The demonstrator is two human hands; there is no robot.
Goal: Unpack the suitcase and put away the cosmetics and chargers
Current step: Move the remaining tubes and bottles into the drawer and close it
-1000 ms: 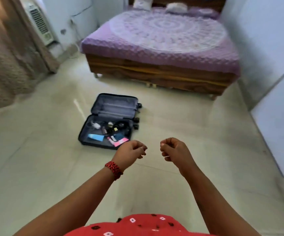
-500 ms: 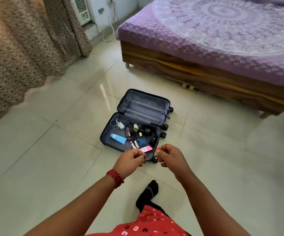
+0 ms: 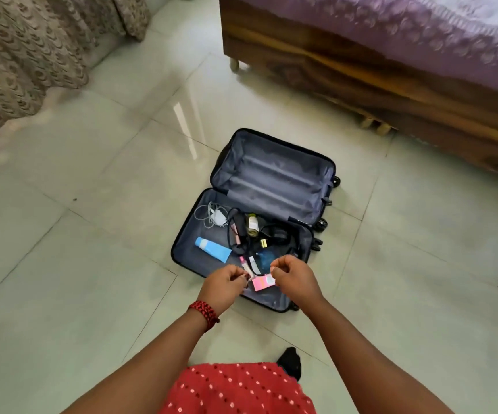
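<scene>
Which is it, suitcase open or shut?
Open. The suitcase lies on the floor, lid swung back with its grey lining bare; the near half holds a blue tube, a white charger and cables.

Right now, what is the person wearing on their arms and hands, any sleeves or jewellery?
Both forearms are bare, with no sleeves in view. A red braided band circles the wrist of the left hand; the wrist of the right hand carries nothing.
</scene>
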